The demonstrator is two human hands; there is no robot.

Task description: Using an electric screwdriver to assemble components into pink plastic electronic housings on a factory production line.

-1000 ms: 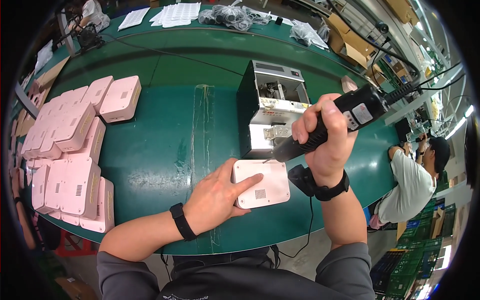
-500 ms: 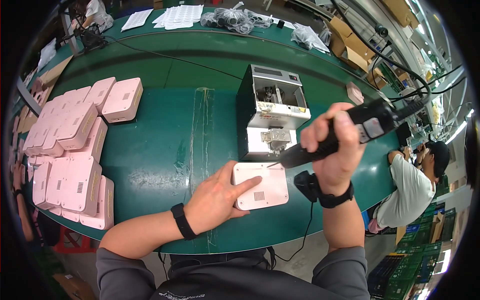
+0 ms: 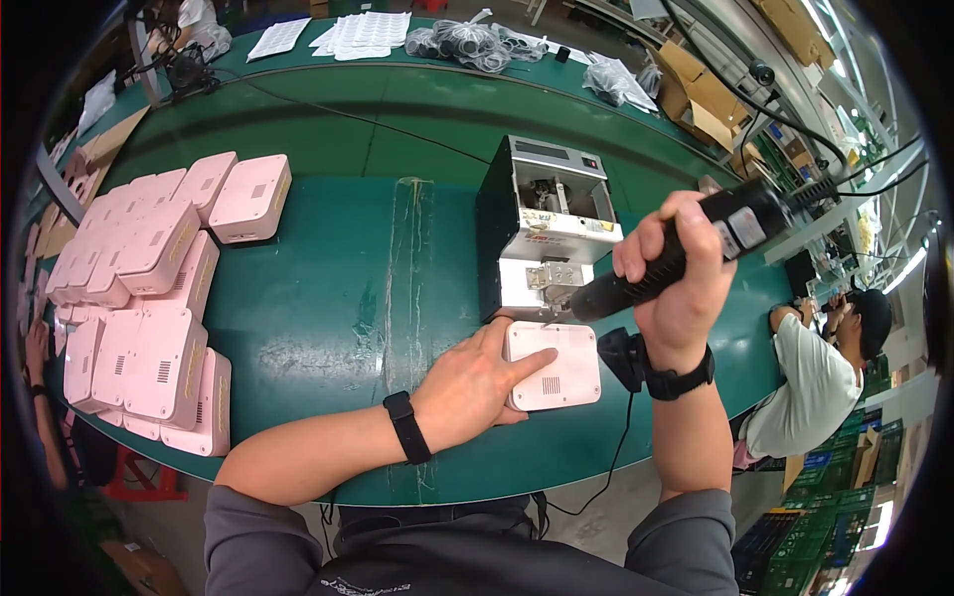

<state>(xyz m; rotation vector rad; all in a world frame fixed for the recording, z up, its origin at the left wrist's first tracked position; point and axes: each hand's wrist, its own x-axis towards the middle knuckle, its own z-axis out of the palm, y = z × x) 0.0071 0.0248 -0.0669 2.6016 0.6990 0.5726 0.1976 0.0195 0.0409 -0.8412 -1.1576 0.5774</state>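
A pale pink plastic housing [image 3: 576, 382], with a vent grid and recessed holes at its corners, lies flat on the green bench. My left hand [image 3: 462, 387] grips its left side, the index finger stretched over the top. In my right hand [image 3: 686, 273] is a black corded electric screwdriver [image 3: 621, 290], held at a slant with its nose pointing down and left. The thin bit ends by the housing's far edge; whether it touches a screw cannot be made out. Just beyond stands a screw feeder [image 3: 566, 230], a black and silver box with an open top window.
Stacks of similar pink housings [image 3: 149, 288] fill the bench's left side. A black cable [image 3: 785, 114] hangs down to the screwdriver from the upper right. Across the far bench lie white sheets [image 3: 363, 35] and bagged grey parts [image 3: 477, 42]. A co-worker [image 3: 815, 377] sits at the right.
My left hand has slid the pink housing to the right along the bench. My right hand has shifted slightly right with the screwdriver, whose bit now lies nearer the housing's far left part.
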